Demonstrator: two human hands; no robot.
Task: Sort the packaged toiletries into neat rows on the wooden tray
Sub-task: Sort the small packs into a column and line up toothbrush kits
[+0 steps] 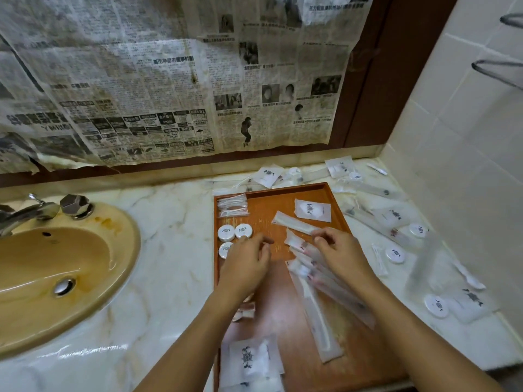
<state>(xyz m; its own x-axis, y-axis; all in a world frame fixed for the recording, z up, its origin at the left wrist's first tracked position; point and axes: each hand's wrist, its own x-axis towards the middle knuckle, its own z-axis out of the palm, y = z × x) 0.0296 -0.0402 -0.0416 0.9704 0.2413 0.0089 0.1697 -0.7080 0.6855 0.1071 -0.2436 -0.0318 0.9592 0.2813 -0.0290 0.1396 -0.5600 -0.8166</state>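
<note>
A tan sink (42,267) sits in a marble counter (175,210). To its right, a wooden tray (266,202) holds floss picks (232,205), three round white tins (234,232) and long clear packets (319,281). The left hand (246,263) hovers, fingers relaxed; the right hand (341,251) pinches a packet (294,223). More toiletries (394,254) lie on the counter beside it. Newspaper (169,80) covers the wall.
</note>
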